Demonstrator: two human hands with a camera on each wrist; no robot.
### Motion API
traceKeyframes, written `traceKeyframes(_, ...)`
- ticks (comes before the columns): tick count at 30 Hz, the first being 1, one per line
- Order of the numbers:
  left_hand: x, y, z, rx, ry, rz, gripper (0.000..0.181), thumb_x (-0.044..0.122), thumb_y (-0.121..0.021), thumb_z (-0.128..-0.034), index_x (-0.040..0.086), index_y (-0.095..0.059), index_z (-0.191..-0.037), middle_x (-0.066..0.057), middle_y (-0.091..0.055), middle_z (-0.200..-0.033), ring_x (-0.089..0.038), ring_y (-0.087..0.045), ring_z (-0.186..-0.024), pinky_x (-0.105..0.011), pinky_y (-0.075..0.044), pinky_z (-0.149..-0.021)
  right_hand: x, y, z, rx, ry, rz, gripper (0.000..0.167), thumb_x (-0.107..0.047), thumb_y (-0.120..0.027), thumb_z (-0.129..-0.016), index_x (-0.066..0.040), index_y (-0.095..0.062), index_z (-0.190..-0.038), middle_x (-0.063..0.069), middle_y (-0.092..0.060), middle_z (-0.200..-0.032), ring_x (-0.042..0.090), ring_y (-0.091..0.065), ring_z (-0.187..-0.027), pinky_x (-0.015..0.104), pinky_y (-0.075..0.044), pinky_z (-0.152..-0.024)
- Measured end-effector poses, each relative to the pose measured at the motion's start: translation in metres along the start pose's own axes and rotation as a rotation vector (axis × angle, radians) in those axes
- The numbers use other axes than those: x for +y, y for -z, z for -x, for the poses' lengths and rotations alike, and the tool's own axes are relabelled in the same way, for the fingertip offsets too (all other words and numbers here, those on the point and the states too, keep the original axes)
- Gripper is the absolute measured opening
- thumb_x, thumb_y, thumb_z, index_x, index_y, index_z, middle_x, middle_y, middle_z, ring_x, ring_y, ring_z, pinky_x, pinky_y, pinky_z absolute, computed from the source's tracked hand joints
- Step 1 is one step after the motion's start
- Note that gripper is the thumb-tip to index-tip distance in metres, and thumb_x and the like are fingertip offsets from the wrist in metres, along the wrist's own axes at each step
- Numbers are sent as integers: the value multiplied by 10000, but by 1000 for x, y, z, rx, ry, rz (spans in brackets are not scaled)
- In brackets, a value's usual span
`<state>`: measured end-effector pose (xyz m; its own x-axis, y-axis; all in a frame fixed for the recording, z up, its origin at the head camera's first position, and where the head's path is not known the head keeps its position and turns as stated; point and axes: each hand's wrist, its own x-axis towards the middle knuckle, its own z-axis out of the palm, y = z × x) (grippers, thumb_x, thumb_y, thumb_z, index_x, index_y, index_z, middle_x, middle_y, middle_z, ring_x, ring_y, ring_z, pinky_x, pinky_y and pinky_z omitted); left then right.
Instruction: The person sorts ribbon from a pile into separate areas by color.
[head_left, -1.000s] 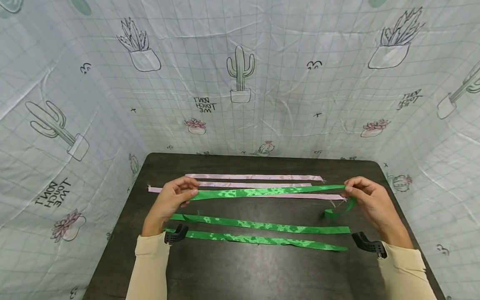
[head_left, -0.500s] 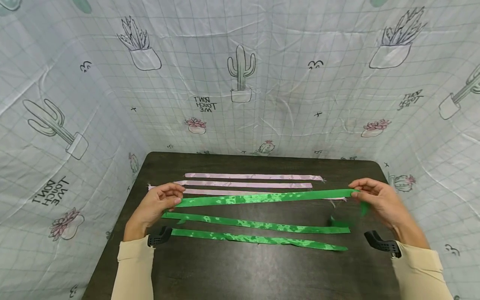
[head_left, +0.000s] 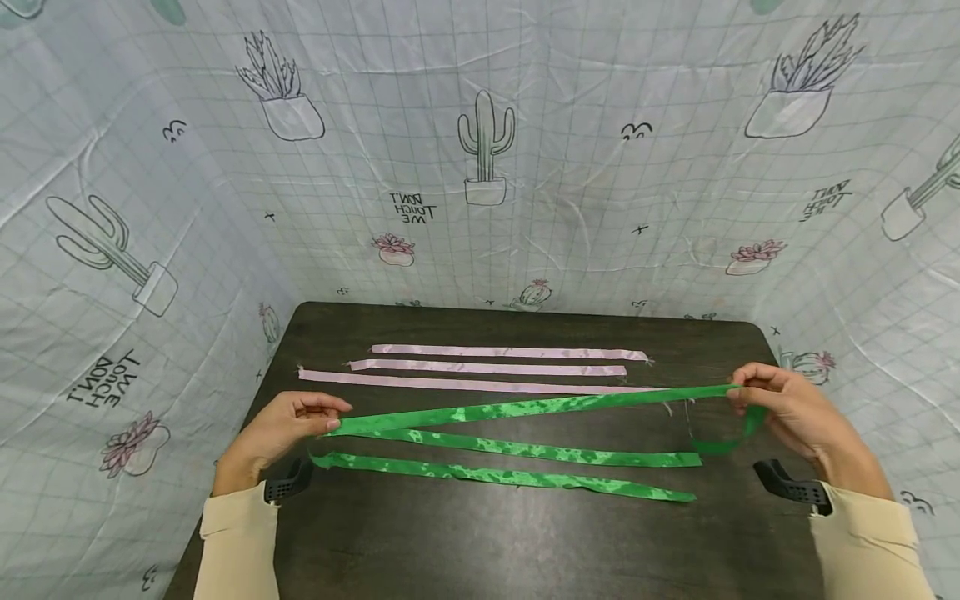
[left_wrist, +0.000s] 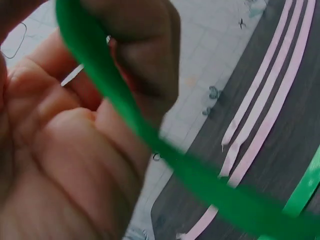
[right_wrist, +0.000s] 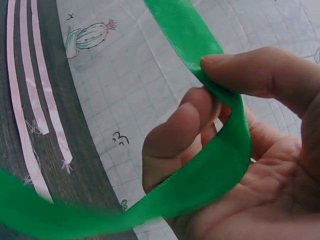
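A green satin ribbon (head_left: 525, 407) is stretched in the air between both hands, slanting up toward the right. My left hand (head_left: 281, 429) pinches it near the left side between thumb and fingers. At the other side my right hand (head_left: 813, 412) pinches it, and a loose tail loops down below the fingers. In the right wrist view the thumb presses the ribbon (right_wrist: 200, 190) against the fingers. Close below, a green ribbon (head_left: 540, 451) lies on the table, partly hidden at its left end. Another green ribbon (head_left: 510, 477) lies nearer the front.
Three pink ribbons lie roughly parallel toward the back: a far one (head_left: 510, 352), a middle one (head_left: 487, 367) and a longer near one (head_left: 450, 382), whose right end the held ribbon covers. The dark table (head_left: 510, 550) is surrounded by a patterned cloth (head_left: 585, 167).
Both hands have moved apart, the left one leftward and lower, the right one rightward. The green ribbon between them now spans wider and slants more, uncovering more of the pink ribbons.
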<state>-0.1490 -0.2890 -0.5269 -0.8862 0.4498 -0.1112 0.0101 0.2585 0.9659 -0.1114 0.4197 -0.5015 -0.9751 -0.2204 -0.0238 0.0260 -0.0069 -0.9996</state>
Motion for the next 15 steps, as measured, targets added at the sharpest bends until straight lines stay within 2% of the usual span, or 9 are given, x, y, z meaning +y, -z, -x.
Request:
traceKeyframes(3, 0, 3, 5, 6, 39, -50, 324, 108, -717, -993, -114, -693, -1227, 121, -778, -1087, -64, -717, -929, -275, -577, -811, 2, 4, 1, 16, 8, -38, 303, 150, -485, -1026, -46, -714, -995, -33, -689, -989, 125, -636, -848, 243, -541, -704)
traceKeyframes(6, -3, 8, 10, 8, 26, -58, 251, 90, -707, -996, -92, -724, -1168, 142, -770, -1031, -54, -703, -896, -277, -569, -789, 4, 9, 2, 32, 13, -75, 308, 155, -480, -1027, -32, -723, -994, -44, -703, -1047, 101, -624, -970, 219, -543, -788)
traceKeyframes(10, -10, 13, 14, -12, -28, 15, 139, 20, -662, -1007, -10, -760, -1101, 135, -758, -980, -32, -661, -805, -256, -552, -707, 8, 13, 4, 30, 24, -149, 317, 166, -470, -1025, -23, -723, -995, -43, -712, -1105, 79, -621, -1066, 199, -543, -863)
traceKeyframes(15, -17, 20, 19, -24, -97, 137, 252, -65, -608, -1009, 102, -776, -1095, 124, -753, -997, -23, -654, -802, -235, -552, -679, 13, 18, 7, -7, 67, -205, 371, 195, -428, -1020, -17, -732, -1019, -32, -717, -1144, 71, -619, -1107, 182, -528, -904)
